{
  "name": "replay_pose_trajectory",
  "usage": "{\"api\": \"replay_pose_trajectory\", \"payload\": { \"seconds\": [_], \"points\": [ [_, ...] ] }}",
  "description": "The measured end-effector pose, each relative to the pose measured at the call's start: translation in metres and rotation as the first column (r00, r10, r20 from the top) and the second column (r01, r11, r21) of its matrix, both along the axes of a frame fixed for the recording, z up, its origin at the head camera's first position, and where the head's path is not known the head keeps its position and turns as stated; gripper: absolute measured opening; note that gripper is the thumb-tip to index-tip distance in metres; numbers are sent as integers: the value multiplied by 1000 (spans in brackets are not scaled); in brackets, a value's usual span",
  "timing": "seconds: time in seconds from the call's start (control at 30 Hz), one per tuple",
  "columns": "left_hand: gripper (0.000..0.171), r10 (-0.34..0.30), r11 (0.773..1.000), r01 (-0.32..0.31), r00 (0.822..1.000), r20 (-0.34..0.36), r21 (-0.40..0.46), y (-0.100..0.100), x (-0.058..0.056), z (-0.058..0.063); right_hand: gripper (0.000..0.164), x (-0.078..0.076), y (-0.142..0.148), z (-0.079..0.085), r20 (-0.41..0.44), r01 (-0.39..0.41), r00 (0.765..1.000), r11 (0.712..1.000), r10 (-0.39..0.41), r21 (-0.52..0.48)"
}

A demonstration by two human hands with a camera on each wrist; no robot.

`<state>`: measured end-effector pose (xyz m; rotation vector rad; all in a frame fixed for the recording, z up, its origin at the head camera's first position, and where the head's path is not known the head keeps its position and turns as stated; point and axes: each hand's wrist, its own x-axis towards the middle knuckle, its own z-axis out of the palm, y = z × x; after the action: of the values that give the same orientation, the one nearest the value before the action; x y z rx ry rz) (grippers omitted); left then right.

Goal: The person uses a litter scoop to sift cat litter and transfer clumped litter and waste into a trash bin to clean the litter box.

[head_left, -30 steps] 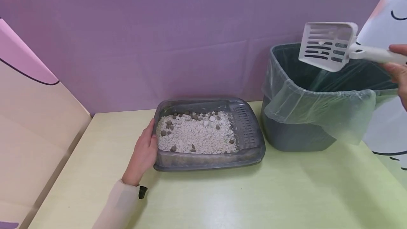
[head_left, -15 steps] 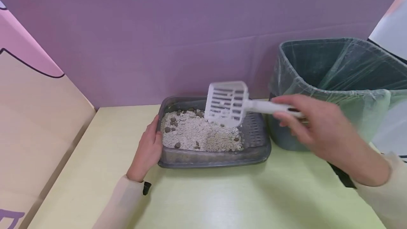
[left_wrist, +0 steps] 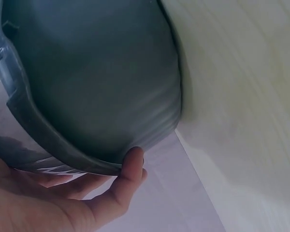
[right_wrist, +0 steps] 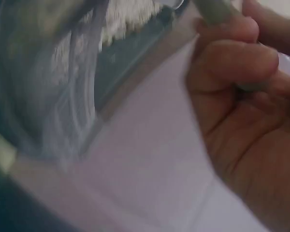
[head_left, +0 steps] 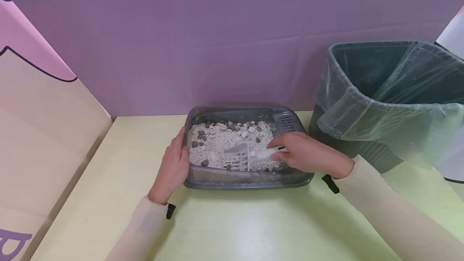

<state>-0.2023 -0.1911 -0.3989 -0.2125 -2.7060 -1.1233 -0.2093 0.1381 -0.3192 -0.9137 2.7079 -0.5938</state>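
A grey litter box (head_left: 246,181) holds pale litter (head_left: 214,148) with several brown lumps (head_left: 195,144) and a few white ones. At its left end, my left hand (head_left: 172,168) grips the rim; the left wrist view shows the fingers (left_wrist: 130,176) curled at the edge. My right hand (head_left: 308,152) holds the white handle of a slotted litter scoop (head_left: 239,157) inside the box. The scoop's head is tilted, its front edge down at the litter near the front wall. In the right wrist view, blurred, my fingers (right_wrist: 241,55) wrap round the handle.
Right of the box stands a dark grey trash bin (head_left: 362,148), lined with a clear plastic bag (head_left: 380,122) folded over its rim. A purple backdrop (head_left: 217,43) rises behind the pale table (head_left: 246,224), and a printed panel (head_left: 47,132) stands at the left.
My right hand has carried the scoop from above the trash bin leftward and down into the litter box. My left hand has stayed on the box's left rim.
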Motion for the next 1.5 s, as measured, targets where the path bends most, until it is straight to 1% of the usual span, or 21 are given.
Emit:
{"api": "replay_pose_trajectory", "payload": {
  "seconds": [0.03,0.1,0.17,0.23,0.33,0.4,0.5,0.6,0.7,0.77,0.83,0.93,1.0,1.17,1.3,1.5],
  "points": [
    [53,0,1000,0,1000,-5,-1,0,0,0,20,-1,-4,-5,21,-9,1000,1000,8,20],
    [53,2,1000,-2,1000,-18,-3,1,0,1,15,-1,-12,-16,35,-41,999,998,39,42],
    [52,6,1000,-6,1000,-29,-4,2,-1,2,10,-2,-23,-28,17,-65,998,997,65,37],
    [52,9,1000,-10,999,-34,-8,2,-1,2,9,-3,-34,-36,-10,-74,997,997,74,3],
    [52,19,1000,-20,999,-33,-18,3,-1,4,12,-4,-45,-45,-47,-65,997,997,62,-43],
    [52,26,999,-27,999,-29,-22,3,0,4,13,-5,-47,-50,-48,-53,998,996,50,-66],
    [53,29,999,-29,999,-25,-22,3,0,4,17,-5,-42,-56,-38,-30,999,994,26,-102],
    [53,23,1000,-24,999,-22,-20,3,-1,2,23,-4,-34,-62,-58,-6,998,989,-3,-150],
    [53,21,1000,-21,1000,-20,-20,3,-1,0,25,-1,-25,-66,-112,48,991,978,-72,-201],
    [53,21,1000,-21,1000,-20,-18,3,0,-1,26,1,-20,-69,-137,91,982,965,-127,-246],
    [52,19,1000,-19,1000,-25,-17,3,1,-1,27,4,-17,-71,-145,132,973,949,-179,-286],
    [52,21,1000,-22,999,-34,-18,2,1,-1,27,5,-14,-73,-136,169,965,926,-226,-339],
    [52,24,1000,-24,999,-38,-19,2,0,-1,29,5,-14,-75,-129,179,963,916,-239,-360],
    [52,31,999,-32,998,-48,-15,1,-1,-2,33,3,-12,-76,-128,176,961,897,-246,-406],
    [52,29,1000,-29,997,-70,-6,0,-2,-3,33,2,-11,-75,-136,176,957,887,-255,-427],
    [52,20,1000,-20,997,-81,-8,-1,-2,-4,34,3,-11,-75,-153,174,951,874,-269,-454]
  ]
}}
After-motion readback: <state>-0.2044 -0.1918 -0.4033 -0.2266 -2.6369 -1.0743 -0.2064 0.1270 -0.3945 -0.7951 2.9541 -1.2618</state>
